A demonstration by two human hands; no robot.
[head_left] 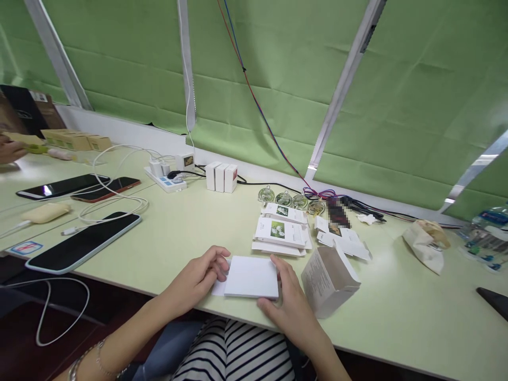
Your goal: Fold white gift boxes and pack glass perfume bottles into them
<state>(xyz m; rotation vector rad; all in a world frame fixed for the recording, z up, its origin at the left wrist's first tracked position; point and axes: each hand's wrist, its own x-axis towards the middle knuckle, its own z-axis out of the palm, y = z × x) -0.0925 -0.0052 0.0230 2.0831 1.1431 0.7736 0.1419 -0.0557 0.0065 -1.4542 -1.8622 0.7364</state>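
Note:
A flat white rectangular piece (252, 276), like a folded carton or a stack of cards, lies at the table's front edge. A thin white flap or sheet (218, 288) sticks out on its left side. My left hand (206, 272) has curled fingers at the left edge; its fingertips are partly hidden. Along the right edge, my right hand (291, 296) grips the piece, thumb at the near corner and forefinger at the far one. Close to that hand's right stands an open white box (327, 283), tilted, with printed text on its side.
Flattened printed cartons (280, 231) lie behind the hands, with several glass ornaments (283, 198) beyond. Small white boxes (221, 177) stand near a power strip (169, 180). Phones (85, 243) and white cables lie left; a cloth pouch (424, 243) sits right. Another person's hand (11, 149) shows far left.

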